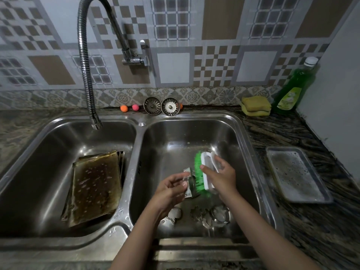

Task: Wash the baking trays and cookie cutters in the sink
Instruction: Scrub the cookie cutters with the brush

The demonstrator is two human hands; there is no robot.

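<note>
left hand (171,189): fingers pinched on a metal cookie cutter (189,182); it is held over the right basin (187,137), so drips land in the sink.
right hand (221,175): fingers wrapped round the white handle of the scrub brush (202,172); green bristles are pressed sideways against the cutter, edge presented to them for scrubbing.
other cookie cutters (211,215): left loose on the right basin floor, below the hands; judged still to be scrubbed.
baking trays (95,186): stacked tilted in the left basin (58,145), top one brown and wet; likely parked there to soak, not yet washed.
soapy tray (296,174): set flat on the counter (272,131) right of the sink, foam on it; probably awaiting rinse.
faucet (91,106): spout is aimed at the left basin; no water flow is seen.
dish soap bottle (292,90), sponges (256,105): kept at the back right corner, within reach.
</note>
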